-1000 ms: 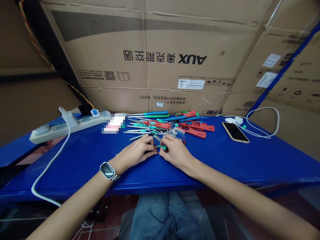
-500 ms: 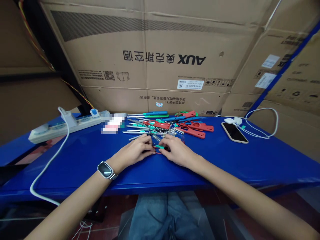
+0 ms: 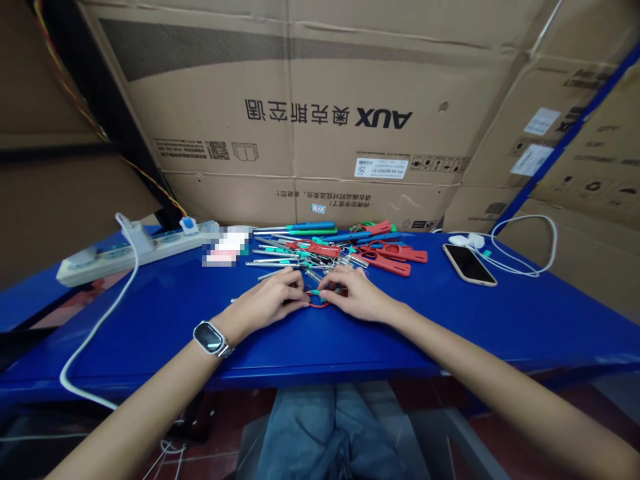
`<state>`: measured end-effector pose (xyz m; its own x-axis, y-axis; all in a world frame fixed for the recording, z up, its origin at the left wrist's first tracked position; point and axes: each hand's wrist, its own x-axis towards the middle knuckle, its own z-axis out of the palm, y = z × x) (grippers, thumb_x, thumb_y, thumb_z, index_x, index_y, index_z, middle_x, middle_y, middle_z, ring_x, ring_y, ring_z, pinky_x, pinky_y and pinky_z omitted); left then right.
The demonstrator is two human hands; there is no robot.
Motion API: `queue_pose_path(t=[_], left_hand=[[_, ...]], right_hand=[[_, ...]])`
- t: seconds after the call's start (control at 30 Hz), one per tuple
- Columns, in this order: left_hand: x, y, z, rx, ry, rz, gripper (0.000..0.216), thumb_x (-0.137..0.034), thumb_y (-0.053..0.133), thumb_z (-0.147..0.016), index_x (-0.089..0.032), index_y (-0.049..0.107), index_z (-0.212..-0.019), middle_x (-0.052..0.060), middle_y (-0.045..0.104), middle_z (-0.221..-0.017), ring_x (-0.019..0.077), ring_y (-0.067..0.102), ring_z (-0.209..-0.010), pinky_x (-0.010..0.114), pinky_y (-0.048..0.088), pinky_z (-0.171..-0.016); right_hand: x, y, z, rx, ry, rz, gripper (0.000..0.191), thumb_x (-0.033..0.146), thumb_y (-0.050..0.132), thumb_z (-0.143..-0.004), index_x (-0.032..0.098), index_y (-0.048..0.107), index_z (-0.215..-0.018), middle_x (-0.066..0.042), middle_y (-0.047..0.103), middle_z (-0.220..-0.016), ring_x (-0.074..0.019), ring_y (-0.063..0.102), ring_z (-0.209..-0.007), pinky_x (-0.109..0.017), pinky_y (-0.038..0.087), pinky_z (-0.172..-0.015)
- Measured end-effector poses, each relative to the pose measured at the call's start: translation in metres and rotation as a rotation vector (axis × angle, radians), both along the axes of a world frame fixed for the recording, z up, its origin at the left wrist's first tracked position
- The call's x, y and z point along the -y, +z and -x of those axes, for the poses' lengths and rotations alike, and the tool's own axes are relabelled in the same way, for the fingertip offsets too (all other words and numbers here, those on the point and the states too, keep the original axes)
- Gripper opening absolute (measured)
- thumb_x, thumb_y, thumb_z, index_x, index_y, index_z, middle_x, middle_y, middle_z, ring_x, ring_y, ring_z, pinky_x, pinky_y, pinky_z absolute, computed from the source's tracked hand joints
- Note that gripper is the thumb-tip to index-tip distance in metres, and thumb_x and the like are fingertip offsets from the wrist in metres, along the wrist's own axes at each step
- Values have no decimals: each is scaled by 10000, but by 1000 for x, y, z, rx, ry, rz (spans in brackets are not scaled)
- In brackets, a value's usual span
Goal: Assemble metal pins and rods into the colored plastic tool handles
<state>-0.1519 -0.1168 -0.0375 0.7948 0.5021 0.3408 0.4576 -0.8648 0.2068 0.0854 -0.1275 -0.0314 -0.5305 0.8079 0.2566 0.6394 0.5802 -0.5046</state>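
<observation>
Both my hands rest on the blue table (image 3: 175,313) just in front of a pile of small tools (image 3: 320,250) with red, blue and teal handles and thin metal shafts. My left hand (image 3: 273,301), with a watch on its wrist, has its fingers pinched together at a small red ring with a teal piece (image 3: 316,297). My right hand (image 3: 357,295) pinches the same small part from the other side. The two hands almost touch over it. What exactly the part is stays partly hidden by my fingers.
A white power strip (image 3: 125,253) with a cable lies at the back left. A phone (image 3: 469,264) and a white charger with its cord (image 3: 525,243) lie at the right. Large cardboard boxes (image 3: 320,113) stand behind the table. My knees show below the table's front edge.
My hands have shifted slightly away from me toward the pile, and the red ring now shows more plainly between my fingertips.
</observation>
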Motion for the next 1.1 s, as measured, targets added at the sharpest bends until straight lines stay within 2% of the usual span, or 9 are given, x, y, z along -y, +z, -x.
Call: queue_pose_path(t=[0.13,0.27,0.37,0.5,0.67,0.9,1.1], left_hand=[[-1,-1,1,5,12,0,241,-318,536,-983,-219,754,-1011,62,581,-925,192,522,-880,309,461,-759],[0,0,1,-6,22,3,230,-300,537,-982,-212,749,-996,64,586,-930,199,532,-892,325,472,-787],[4,0,-3,-9,20,-21,201,-287,555,-969,-196,728,-1012,66,591,-943,207,547,-908,349,483,-826],[7,-1,-9,18,-17,-113,258,-283,525,-984,-186,661,-1181,80,599,-1002,206,559,-927,337,498,-809],[9,-3,-13,-14,-59,-156,258,-265,455,-1016,-190,702,-1022,78,602,-996,184,572,-911,310,508,-796],[12,-2,-13,-20,-44,-180,264,-264,437,-1023,-205,660,-1151,78,598,-1026,186,574,-928,312,518,-786],[14,0,-13,-46,-64,-223,257,-242,448,-1015,-200,683,-1111,85,593,-992,192,547,-888,323,506,-771]], right_hand=[[-13,3,-3,-34,88,99,39,216,663,-884,185,687,-883,3,618,-800,-147,555,-781,-296,371,-776],[-19,5,-6,-16,181,85,70,243,647,-899,181,676,-912,-12,604,-849,-155,544,-819,-278,378,-760],[-16,5,-8,14,170,68,84,258,615,-924,193,662,-949,-21,595,-890,-170,544,-873,-293,384,-793],[-14,2,-8,30,180,31,79,245,587,-943,195,638,-978,-36,614,-959,-183,551,-942,-326,381,-864],[-14,-4,-8,-15,179,23,59,239,588,-942,189,619,-948,-25,624,-909,-180,551,-906,-314,378,-826],[-11,-4,-8,-46,162,7,46,215,597,-932,184,625,-915,-32,613,-951,-173,553,-902,-321,383,-835],[-2,-5,-9,-9,138,-43,117,243,562,-953,194,662,-916,-37,590,-924,-183,563,-897,-356,398,-858]])
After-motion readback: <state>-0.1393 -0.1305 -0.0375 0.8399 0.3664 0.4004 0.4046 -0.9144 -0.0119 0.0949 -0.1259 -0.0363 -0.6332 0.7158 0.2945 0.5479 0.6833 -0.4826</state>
